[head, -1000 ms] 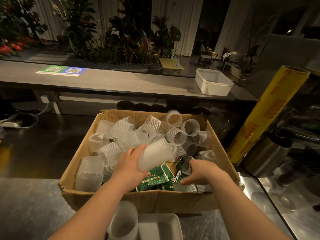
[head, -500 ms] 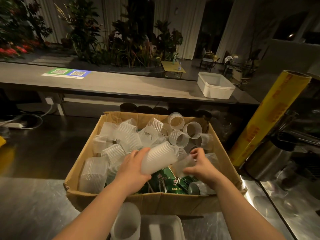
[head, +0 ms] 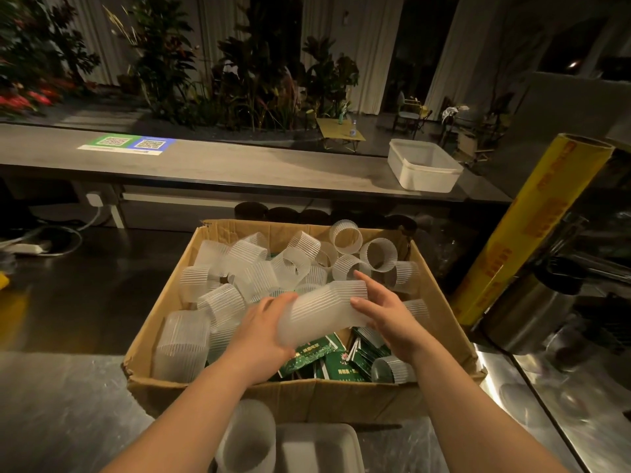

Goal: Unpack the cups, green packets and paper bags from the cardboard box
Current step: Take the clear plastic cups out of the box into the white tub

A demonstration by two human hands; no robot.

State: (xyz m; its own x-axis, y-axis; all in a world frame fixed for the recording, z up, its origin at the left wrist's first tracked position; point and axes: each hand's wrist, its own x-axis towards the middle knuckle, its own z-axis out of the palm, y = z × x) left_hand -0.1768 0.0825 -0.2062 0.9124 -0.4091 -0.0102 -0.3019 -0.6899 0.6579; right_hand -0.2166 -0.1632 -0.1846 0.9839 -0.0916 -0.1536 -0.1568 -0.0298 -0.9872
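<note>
Plastic cup stack (head: 324, 310), between left hand (head: 263, 332) and right hand (head: 389, 315), over box (head: 307, 397)

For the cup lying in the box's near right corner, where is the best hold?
Probably its ribbed wall, from above: the cup lies on its side against the near wall of the cardboard box, so only its top is exposed.

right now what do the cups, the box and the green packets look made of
The cups look like thin frosted plastic: translucent, ribbed walls. The box is corrugated cardboard, matte brown, its rim creased and torn. The green packets seem glossy printed paper or foil, going by the sheen; I cannot tell which.
</note>
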